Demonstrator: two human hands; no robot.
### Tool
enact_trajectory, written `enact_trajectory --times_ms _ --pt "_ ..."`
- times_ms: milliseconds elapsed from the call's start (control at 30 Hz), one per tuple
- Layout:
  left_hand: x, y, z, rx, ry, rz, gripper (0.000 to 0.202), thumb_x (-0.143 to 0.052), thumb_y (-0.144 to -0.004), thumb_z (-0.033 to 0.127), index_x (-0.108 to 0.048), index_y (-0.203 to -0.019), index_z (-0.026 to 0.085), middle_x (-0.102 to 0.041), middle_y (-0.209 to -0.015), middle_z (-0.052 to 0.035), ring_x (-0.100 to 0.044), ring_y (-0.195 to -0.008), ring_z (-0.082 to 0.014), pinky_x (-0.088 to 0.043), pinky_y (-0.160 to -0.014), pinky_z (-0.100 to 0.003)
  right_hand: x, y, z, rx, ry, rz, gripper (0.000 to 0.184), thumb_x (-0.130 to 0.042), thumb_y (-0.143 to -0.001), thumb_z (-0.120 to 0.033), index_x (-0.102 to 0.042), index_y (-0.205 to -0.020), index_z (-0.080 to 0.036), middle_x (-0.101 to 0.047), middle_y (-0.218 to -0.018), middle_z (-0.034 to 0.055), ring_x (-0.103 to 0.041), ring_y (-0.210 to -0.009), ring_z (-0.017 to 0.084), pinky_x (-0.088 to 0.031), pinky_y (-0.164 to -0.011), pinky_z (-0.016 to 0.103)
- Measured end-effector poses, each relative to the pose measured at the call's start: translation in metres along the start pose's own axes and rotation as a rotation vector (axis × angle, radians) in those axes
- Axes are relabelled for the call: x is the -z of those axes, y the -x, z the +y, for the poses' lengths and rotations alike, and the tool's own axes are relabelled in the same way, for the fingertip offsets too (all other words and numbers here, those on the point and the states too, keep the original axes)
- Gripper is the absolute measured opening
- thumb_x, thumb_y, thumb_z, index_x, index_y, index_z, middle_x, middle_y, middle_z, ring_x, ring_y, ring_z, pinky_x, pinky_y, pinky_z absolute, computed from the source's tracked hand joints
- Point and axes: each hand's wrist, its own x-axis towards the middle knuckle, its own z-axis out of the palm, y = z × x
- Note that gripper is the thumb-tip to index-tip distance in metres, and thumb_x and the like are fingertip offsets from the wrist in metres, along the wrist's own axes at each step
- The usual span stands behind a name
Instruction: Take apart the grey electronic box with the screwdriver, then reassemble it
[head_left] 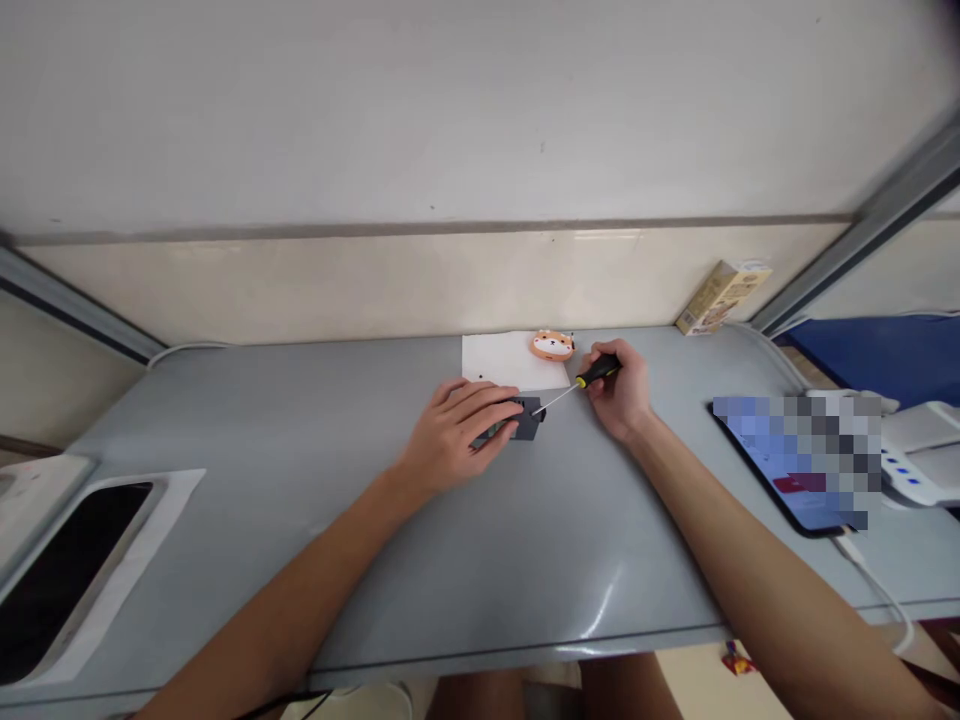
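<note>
On my head feed, the left hand (461, 430) sits near the middle of the frame, fingers closed together and curved down over a dark grey casing (531, 422), pinning it to the desk, with only the casing's right end and a lower edge showing past the fingers. The right hand (619, 390) is closed around a screwdriver (598, 371) with a black and yellow handle, its thin metal shaft slanting down and left to the casing's top face. I can't tell from here whether the tip is seated in anything. Just above the casing lies a white sheet of paper (510, 360) with two small dark specks near its lower left, too small for me to identify. An orange animal-face pouch (553, 345) sits at the paper's top edge. All of this is on a grey desk (525, 570). Upper right, a cardboard box (720, 297) leans against the wall. Right of the hands, a tablet (795, 465) lies flat with its screen blocked out by pixelation, and a white cable (874, 585) runs from it over the desk's front edge. Lower left, a white-framed dark opening (71, 570) is set into the desk.
</note>
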Motion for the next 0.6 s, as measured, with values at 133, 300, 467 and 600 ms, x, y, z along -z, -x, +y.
enact_trajectory --times_ms 133,300,467,600 --pt "-0.0003 -0.0002 0.0004 -0.025 -0.033 -0.011 0.031 -0.066 -0.095 0.014 -0.068 -0.123 0.028 -0.076 -0.122 -0.0030 -0.073 -0.108 -0.0182 -0.048 -0.103 -0.038 0.0003 -0.0011 0.0013 0.005 0.015 0.006 0.011 -0.065 -0.070 -0.024 -0.056 -0.066 -0.020 -0.054 -0.064 -0.0018 -0.043 -0.052 0.008 -0.027 -0.035 0.021" --pt "0.0018 -0.0019 0.0009 -0.052 -0.036 -0.041 0.033 -0.064 -0.096 0.012 -0.068 -0.124 0.029 -0.075 -0.123 -0.0020 -0.072 -0.108 -0.0167 -0.048 -0.103 -0.036 0.0015 -0.0025 0.0031 0.025 0.043 0.004 0.011 -0.065 -0.070 -0.025 -0.055 -0.066 -0.021 -0.055 -0.064 -0.0023 -0.043 -0.051 0.008 -0.027 -0.036 0.023" --pt "0.0022 -0.0031 0.0006 -0.042 -0.016 -0.066 0.033 -0.064 -0.096 0.012 -0.067 -0.125 0.027 -0.075 -0.123 -0.0028 -0.071 -0.109 -0.0171 -0.048 -0.102 -0.036 0.0010 -0.0019 0.0021 0.028 0.041 0.015 0.011 -0.065 -0.070 -0.025 -0.055 -0.066 -0.021 -0.053 -0.063 -0.0027 -0.041 -0.050 0.008 -0.028 -0.037 0.022" --pt "0.0006 -0.0021 -0.0008 -0.039 0.008 -0.083 0.034 -0.062 -0.096 0.012 -0.067 -0.127 0.027 -0.074 -0.124 -0.0043 -0.071 -0.109 -0.0180 -0.050 -0.099 -0.036 0.0000 -0.0018 0.0019 0.016 0.050 0.039 0.012 -0.064 -0.070 -0.025 -0.054 -0.066 -0.022 -0.053 -0.063 -0.0028 -0.041 -0.050 0.008 -0.029 -0.037 0.023"
